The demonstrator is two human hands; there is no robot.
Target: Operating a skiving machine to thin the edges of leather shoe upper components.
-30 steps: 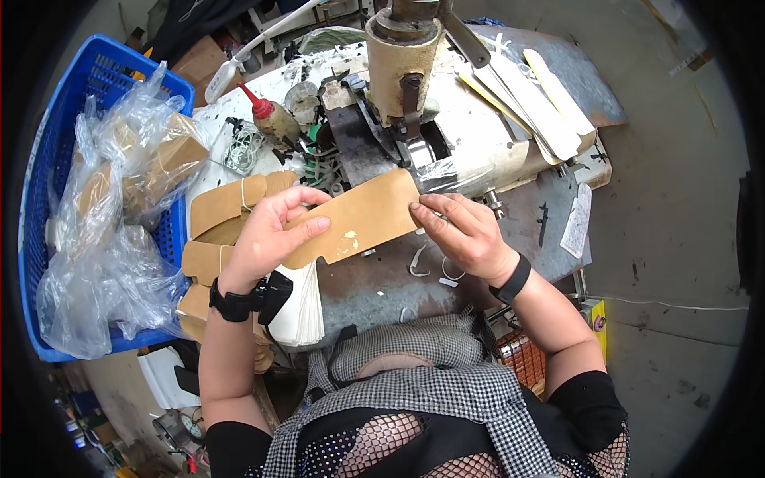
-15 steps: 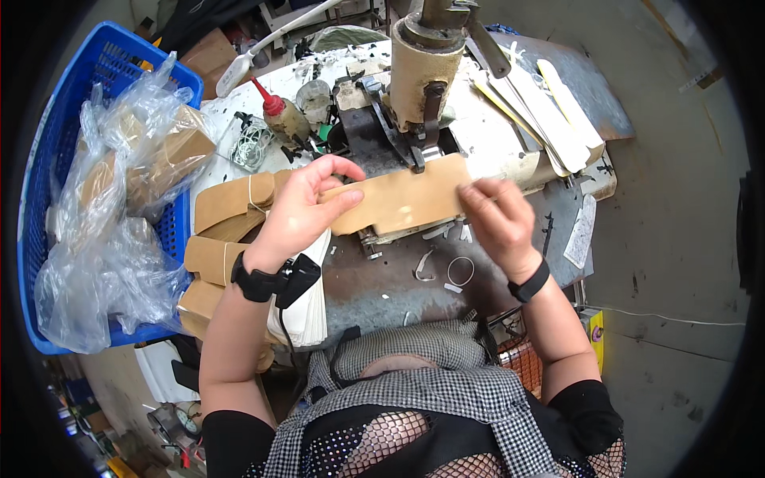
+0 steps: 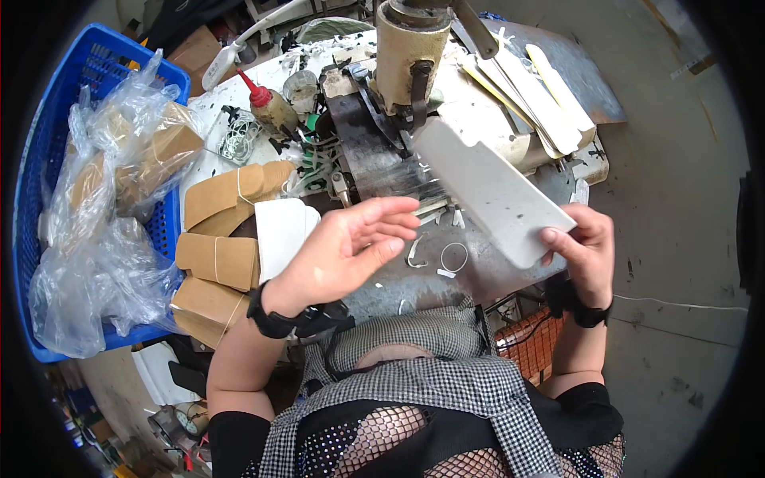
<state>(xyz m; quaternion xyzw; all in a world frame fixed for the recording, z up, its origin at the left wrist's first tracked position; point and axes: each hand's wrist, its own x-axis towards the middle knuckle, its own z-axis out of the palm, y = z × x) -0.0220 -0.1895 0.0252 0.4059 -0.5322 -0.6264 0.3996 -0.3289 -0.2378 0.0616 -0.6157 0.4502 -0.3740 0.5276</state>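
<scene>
One card strip point(image 3: 490, 187) | right hand point(image 3: 586, 259) fingers pinch its near end | long axis runs up-left to machine point(image 3: 410, 56) | left hand point(image 3: 351, 251) open, empty, just left.

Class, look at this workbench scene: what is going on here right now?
A person sits at a cluttered bench in front of a sewing machine. The right hand pinches one end of a long pale card piece, holding it raised with its far end near the machine. The left hand is open, palm up, holding nothing. Bundled brown card pieces lie stacked at the left, beside a blue crate of plastic bags.
</scene>
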